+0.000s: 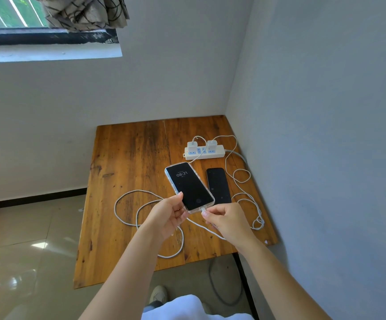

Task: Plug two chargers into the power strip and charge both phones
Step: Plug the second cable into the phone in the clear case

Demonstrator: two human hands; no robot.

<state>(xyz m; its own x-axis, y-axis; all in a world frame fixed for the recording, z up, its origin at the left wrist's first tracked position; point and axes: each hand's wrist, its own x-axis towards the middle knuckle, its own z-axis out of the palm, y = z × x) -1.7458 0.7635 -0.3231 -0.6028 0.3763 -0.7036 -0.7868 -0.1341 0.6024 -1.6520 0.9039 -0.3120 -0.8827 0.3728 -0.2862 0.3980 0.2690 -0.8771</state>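
My left hand (167, 214) holds a phone in a clear case (188, 185) by its near end, lifted over the table; its screen is lit and reads 08:21. My right hand (225, 221) pinches the plug of a white cable (127, 221) at the phone's bottom port. A second phone (218, 184) lies dark and flat on the table to the right. A white power strip (204, 153) sits at the back with two white chargers (192, 146) (211, 145) plugged in. Another white cable (241, 181) loops along the right side.
The wooden table (129, 158) stands in a corner, with walls behind and to the right. The strip's grey cord (240, 155) runs off the right edge. A tiled floor (26, 239) lies to the left, and a window with a curtain is up left.
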